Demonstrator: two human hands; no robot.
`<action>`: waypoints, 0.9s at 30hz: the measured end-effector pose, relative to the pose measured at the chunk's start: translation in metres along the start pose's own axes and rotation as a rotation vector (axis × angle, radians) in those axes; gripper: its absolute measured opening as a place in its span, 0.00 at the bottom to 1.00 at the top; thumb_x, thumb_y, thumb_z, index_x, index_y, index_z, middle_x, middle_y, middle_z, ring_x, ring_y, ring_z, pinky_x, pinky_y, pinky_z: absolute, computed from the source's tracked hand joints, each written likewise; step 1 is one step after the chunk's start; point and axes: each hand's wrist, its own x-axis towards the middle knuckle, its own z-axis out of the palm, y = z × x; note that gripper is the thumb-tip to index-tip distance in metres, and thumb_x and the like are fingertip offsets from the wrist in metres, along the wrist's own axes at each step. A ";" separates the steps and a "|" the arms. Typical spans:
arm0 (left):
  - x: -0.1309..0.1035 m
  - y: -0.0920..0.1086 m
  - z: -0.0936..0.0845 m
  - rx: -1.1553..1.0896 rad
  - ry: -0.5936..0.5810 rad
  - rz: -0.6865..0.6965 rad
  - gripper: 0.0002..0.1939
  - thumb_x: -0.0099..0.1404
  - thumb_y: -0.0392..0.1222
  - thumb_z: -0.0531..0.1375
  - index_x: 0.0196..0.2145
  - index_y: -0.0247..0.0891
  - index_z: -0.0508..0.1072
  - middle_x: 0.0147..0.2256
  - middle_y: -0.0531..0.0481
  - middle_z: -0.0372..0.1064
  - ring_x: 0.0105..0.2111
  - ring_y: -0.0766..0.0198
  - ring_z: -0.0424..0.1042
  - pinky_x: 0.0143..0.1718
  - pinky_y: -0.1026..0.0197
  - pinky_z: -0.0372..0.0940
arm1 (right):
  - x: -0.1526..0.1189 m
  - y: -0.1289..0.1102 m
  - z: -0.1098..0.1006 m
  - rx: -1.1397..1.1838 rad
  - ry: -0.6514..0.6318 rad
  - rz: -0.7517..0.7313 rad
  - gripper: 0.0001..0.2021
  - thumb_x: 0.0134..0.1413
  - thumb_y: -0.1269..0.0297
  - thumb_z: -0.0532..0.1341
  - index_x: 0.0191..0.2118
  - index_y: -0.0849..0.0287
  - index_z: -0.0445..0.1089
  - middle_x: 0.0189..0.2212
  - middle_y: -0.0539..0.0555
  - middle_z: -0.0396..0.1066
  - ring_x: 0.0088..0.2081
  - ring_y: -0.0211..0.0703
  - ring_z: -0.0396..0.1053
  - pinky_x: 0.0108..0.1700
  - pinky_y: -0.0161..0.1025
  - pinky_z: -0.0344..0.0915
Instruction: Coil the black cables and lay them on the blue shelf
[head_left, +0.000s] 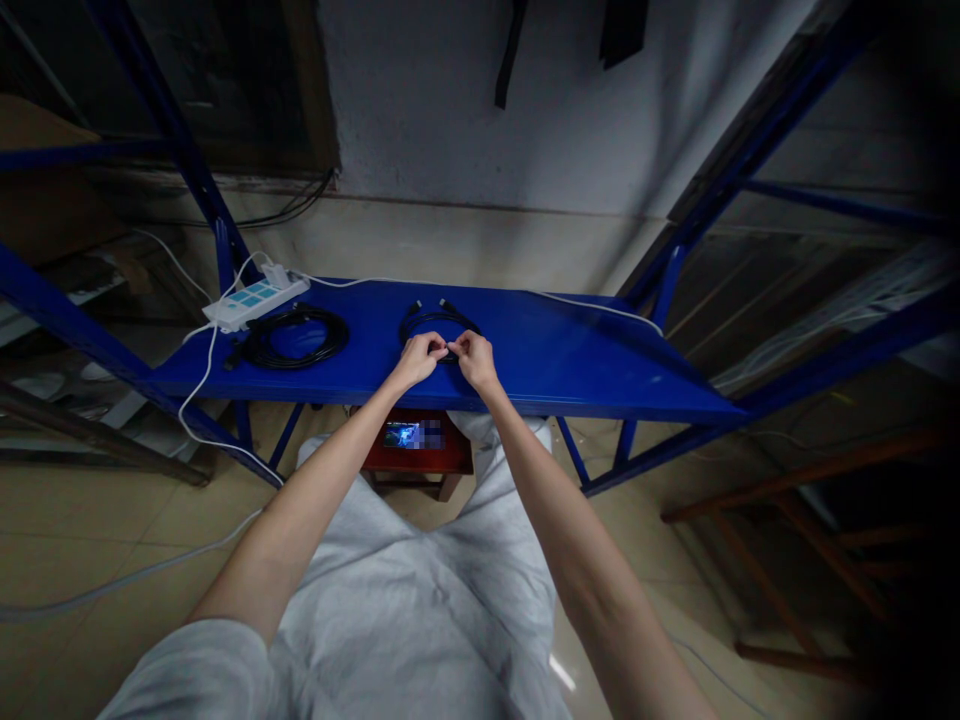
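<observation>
A coiled black cable (414,318) lies on the blue shelf (570,355), its two plug ends pointing toward the wall. My left hand (420,357) and my right hand (474,357) meet at the coil's near side, fingertips pinched together and almost touching. Whatever is between the fingertips is too small and too covered to make out. Part of the coil is hidden under the hands. To the left, a second coiled black cable (330,350) rests on the same shelf, apart from both hands.
A white power strip (255,300) with blue sockets sits at the shelf's left end, and a white cord runs along the back edge. Blue metal posts (202,215) rise at both sides. Below, a lit phone (409,435) lies on a red-brown stool (450,458) between the legs.
</observation>
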 end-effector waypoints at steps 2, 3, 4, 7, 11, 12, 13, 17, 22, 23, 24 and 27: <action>0.000 0.001 0.000 0.016 0.003 -0.014 0.02 0.60 0.37 0.61 0.30 0.39 0.74 0.31 0.52 0.74 0.35 0.60 0.72 0.44 0.58 0.65 | 0.000 0.000 0.000 -0.003 0.000 0.004 0.12 0.52 0.56 0.65 0.26 0.54 0.63 0.23 0.51 0.68 0.29 0.45 0.64 0.36 0.40 0.58; 0.000 0.001 0.000 0.026 0.001 -0.018 0.02 0.60 0.37 0.61 0.30 0.39 0.74 0.31 0.52 0.74 0.35 0.60 0.72 0.44 0.58 0.66 | 0.000 0.000 0.000 -0.009 -0.002 0.005 0.11 0.52 0.57 0.64 0.26 0.54 0.63 0.23 0.51 0.68 0.30 0.45 0.64 0.36 0.40 0.58; 0.000 0.001 0.000 0.036 -0.003 -0.018 0.02 0.60 0.37 0.61 0.30 0.39 0.74 0.31 0.52 0.74 0.35 0.60 0.72 0.44 0.58 0.66 | 0.000 0.000 0.000 -0.017 -0.005 0.004 0.11 0.52 0.59 0.64 0.26 0.54 0.63 0.23 0.51 0.67 0.30 0.45 0.64 0.36 0.40 0.58; 0.000 0.002 0.000 0.061 -0.018 -0.003 0.02 0.60 0.36 0.61 0.29 0.39 0.74 0.30 0.52 0.74 0.34 0.60 0.72 0.44 0.57 0.65 | 0.000 0.001 0.001 -0.053 -0.018 0.000 0.09 0.52 0.64 0.63 0.26 0.54 0.62 0.24 0.51 0.67 0.31 0.46 0.64 0.37 0.41 0.58; 0.001 0.001 0.000 0.057 -0.019 0.005 0.03 0.60 0.35 0.61 0.29 0.38 0.74 0.30 0.51 0.74 0.34 0.60 0.72 0.44 0.57 0.66 | -0.001 0.000 0.001 -0.062 -0.026 -0.008 0.10 0.53 0.67 0.62 0.26 0.53 0.60 0.24 0.51 0.66 0.32 0.45 0.64 0.38 0.40 0.58; 0.001 0.000 0.000 0.054 -0.011 -0.002 0.03 0.60 0.35 0.61 0.29 0.38 0.75 0.30 0.51 0.74 0.34 0.60 0.73 0.44 0.57 0.66 | -0.001 0.000 0.000 -0.050 -0.028 -0.012 0.10 0.53 0.66 0.62 0.26 0.53 0.60 0.24 0.51 0.66 0.31 0.45 0.64 0.38 0.40 0.58; 0.001 0.000 0.001 0.052 0.001 -0.012 0.03 0.61 0.35 0.61 0.30 0.38 0.75 0.31 0.50 0.75 0.35 0.59 0.73 0.44 0.57 0.66 | -0.001 -0.001 0.000 -0.032 -0.032 -0.016 0.09 0.54 0.65 0.62 0.27 0.53 0.60 0.25 0.51 0.66 0.31 0.45 0.64 0.37 0.40 0.58; 0.001 0.000 0.002 0.040 0.030 -0.040 0.02 0.62 0.37 0.63 0.32 0.39 0.76 0.33 0.49 0.76 0.37 0.59 0.75 0.47 0.56 0.67 | -0.001 -0.003 -0.004 0.065 -0.065 -0.035 0.09 0.56 0.59 0.61 0.29 0.54 0.63 0.27 0.51 0.69 0.31 0.44 0.65 0.38 0.40 0.60; 0.000 0.004 0.002 0.013 0.034 -0.048 0.02 0.60 0.36 0.65 0.32 0.38 0.78 0.32 0.48 0.77 0.36 0.58 0.75 0.45 0.56 0.68 | 0.000 -0.004 -0.003 0.125 -0.094 -0.032 0.12 0.54 0.53 0.63 0.29 0.55 0.65 0.28 0.51 0.70 0.32 0.43 0.65 0.38 0.39 0.60; 0.000 0.005 0.002 0.009 0.039 -0.049 0.02 0.60 0.36 0.65 0.32 0.38 0.78 0.32 0.48 0.77 0.36 0.58 0.75 0.44 0.56 0.69 | 0.000 -0.004 -0.003 0.125 -0.095 -0.028 0.13 0.54 0.52 0.63 0.29 0.55 0.65 0.27 0.51 0.70 0.31 0.43 0.65 0.37 0.39 0.60; 0.000 0.006 0.002 0.005 0.046 -0.052 0.01 0.59 0.37 0.65 0.31 0.38 0.79 0.31 0.48 0.77 0.35 0.58 0.75 0.43 0.57 0.69 | 0.000 -0.004 -0.003 0.125 -0.095 -0.030 0.13 0.54 0.52 0.63 0.29 0.55 0.65 0.27 0.51 0.69 0.31 0.43 0.64 0.37 0.39 0.60; 0.000 0.008 0.001 0.003 0.062 -0.067 0.02 0.58 0.36 0.66 0.31 0.38 0.79 0.29 0.49 0.76 0.33 0.59 0.74 0.41 0.57 0.69 | 0.000 -0.005 -0.003 0.122 -0.098 -0.069 0.13 0.54 0.53 0.64 0.28 0.56 0.66 0.28 0.52 0.68 0.30 0.42 0.63 0.36 0.40 0.60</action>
